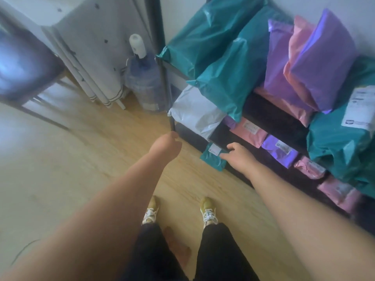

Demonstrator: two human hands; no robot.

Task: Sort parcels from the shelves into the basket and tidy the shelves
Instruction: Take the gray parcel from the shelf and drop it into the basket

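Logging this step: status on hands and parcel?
Right hand pinching small teal parcel at bottom shelf edge. Left hand by shelf post, grip unclear. Basket not in view; nothing lies on the parcel.
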